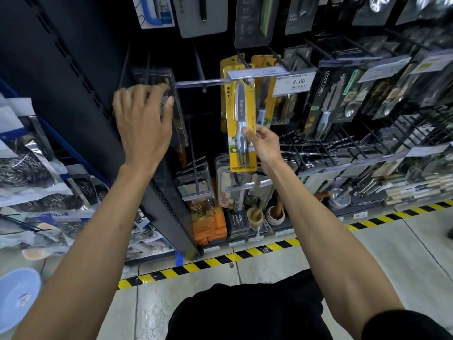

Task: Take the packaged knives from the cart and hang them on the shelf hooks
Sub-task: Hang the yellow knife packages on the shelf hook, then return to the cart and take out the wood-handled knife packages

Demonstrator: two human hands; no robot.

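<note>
Two hands work: right hand [263, 141] pinches the yellow pack [239, 123] at the hook [241, 60]; a missed hole drops it. Left hand [144, 114], spread, steadies a dark pack [180, 123].

Left hand [143, 121] splayed, right hand [263, 141] pinching.

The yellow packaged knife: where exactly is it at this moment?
In the head view, the yellow packaged knife hangs centre-frame below a hook rail, pinched by the right hand, left of the 8.00 price tag.
</note>
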